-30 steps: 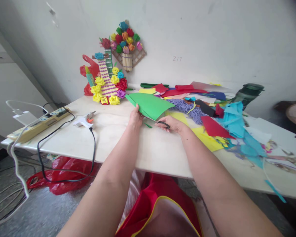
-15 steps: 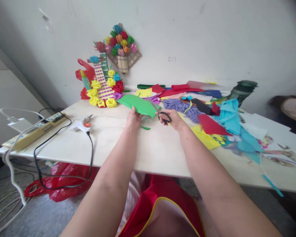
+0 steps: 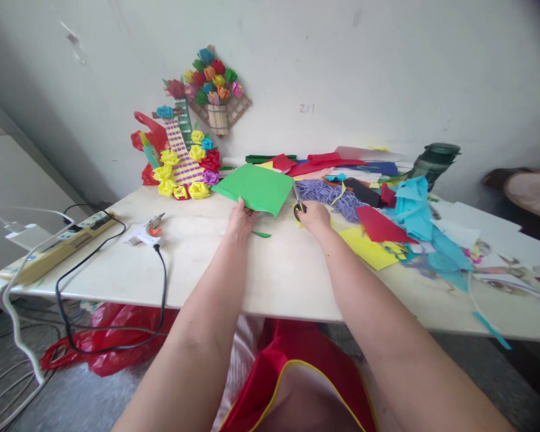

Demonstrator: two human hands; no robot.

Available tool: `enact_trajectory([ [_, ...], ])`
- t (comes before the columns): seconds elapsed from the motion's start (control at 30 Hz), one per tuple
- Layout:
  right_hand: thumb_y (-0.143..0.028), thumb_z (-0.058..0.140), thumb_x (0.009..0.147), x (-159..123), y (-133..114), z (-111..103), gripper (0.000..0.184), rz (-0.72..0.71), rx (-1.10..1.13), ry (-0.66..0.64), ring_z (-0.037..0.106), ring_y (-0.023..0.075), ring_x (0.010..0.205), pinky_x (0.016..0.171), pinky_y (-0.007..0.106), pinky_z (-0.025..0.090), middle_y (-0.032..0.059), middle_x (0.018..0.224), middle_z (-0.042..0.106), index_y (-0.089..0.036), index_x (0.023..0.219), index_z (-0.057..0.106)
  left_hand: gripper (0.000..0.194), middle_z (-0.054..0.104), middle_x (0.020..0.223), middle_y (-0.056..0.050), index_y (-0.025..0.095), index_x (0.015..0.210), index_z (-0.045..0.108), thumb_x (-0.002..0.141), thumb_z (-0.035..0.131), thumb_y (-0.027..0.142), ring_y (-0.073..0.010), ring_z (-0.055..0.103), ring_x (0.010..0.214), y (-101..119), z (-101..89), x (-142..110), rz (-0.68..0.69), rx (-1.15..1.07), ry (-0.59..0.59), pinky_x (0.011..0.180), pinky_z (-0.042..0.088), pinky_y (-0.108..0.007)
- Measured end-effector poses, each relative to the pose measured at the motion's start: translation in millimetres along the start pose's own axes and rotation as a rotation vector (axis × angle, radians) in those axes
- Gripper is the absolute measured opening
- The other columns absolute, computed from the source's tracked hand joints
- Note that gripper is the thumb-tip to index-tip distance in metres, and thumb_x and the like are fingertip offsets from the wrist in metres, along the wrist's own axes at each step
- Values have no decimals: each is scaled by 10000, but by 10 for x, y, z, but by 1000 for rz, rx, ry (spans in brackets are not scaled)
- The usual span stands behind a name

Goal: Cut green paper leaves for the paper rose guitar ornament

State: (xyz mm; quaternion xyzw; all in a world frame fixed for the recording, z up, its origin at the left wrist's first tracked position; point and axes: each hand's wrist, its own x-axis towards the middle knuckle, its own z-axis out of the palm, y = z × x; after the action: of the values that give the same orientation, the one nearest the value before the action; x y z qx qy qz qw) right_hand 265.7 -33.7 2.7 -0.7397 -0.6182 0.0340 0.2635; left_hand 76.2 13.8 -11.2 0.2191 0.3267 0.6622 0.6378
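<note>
A: What are the hands doing?
B: The left hand [image 3: 240, 222] pinches the green sheet [image 3: 254, 187] by its near edge. The right hand [image 3: 315, 219] is closed around the black handles of the scissors [image 3: 299, 204].

A: Where exactly is that sheet?
B: Held up over the middle of the counter [image 3: 288, 282], just beyond the left hand. The purple yarn [image 3: 327, 196] lies to its right.

A: What's different from half a second ago?
B: Mostly the scissors. Their blades slanted leftward across the sheet then; now they point almost straight away from the person, beside its right edge. The sheet looked bowed and narrow earlier, and now it's flatter, with far more of its face showing.

A: Are the blades touching it?
B: I can't tell. They're too thin there, and I can't see whether they're parted either.

A: And what hasn't changed?
B: The green scrap [image 3: 261, 234] is on the counter, just right of the left hand, as it was. The glue gun [image 3: 143, 234] and power strip [image 3: 58, 247] haven't moved on the left. Everything sits a bit further left in view, the wall included, so the camera has turned slightly.
</note>
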Motion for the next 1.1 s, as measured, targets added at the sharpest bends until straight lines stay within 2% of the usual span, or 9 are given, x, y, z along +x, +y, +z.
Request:
enact_trajectory([
  [0.13,-336,533,772,-54,-63,-31,304,53,-178,-79,610,224,898,704,282,424,124,969,669,-178,987,679,167,668,912,-81,156,952,549,873,472,281,-189,634,904,-52,-9,24,28,94,2,795,523,-357],
  [0.27,-347,564,754,-70,-96,-41,332,18,-232,-86,602,225,920,720,283,434,135,1034,638,-157,999,683,176,666,815,-79,141,865,552,847,517,312,-196,641,854,-86,-27,47,61,198,7,719,548,-337],
  [0.37,-295,558,755,-74,-91,-20,298,-41,-224,-12,577,234,969,730,293,435,121,1078,615,-185,997,692,261,638,677,-65,139,791,562,776,601,397,-200,652,761,-89,-47,63,88,298,7,637,551,-304],
  [0.5,-245,510,787,-98,-113,39,248,-239,-95,92,574,204,947,711,280,425,64,1009,647,-241,929,714,358,580,519,-48,137,654,551,739,609,480,-171,626,562,-77,-56,62,102,448,8,526,518,-266],
  [0.63,-329,585,771,-141,-188,116,187,-465,91,-71,587,143,776,680,244,412,8,853,681,-251,861,728,479,562,451,-57,143,583,543,723,543,601,-128,533,385,-58,-47,22,90,580,-39,392,421,-228],
  [0.73,-359,640,734,-175,-236,152,197,-573,147,-156,573,116,716,666,233,399,-2,803,681,-244,867,730,519,549,422,-51,152,576,537,709,511,653,-116,497,343,-31,-28,-44,102,595,-59,347,354,-217],
  [0.9,-432,658,704,-208,-258,167,274,-631,30,-243,576,132,749,665,259,387,-5,817,679,-262,908,722,505,553,434,-36,149,604,528,732,499,637,-106,483,324,13,13,-151,127,598,-35,344,328,-214],
  [1.1,-361,515,830,-229,-299,146,231,-692,-93,-273,591,142,833,732,291,386,-14,920,684,-315,956,704,454,571,474,-42,136,658,545,769,498,574,-124,533,386,8,16,-152,136,578,-31,380,366,-218],
])
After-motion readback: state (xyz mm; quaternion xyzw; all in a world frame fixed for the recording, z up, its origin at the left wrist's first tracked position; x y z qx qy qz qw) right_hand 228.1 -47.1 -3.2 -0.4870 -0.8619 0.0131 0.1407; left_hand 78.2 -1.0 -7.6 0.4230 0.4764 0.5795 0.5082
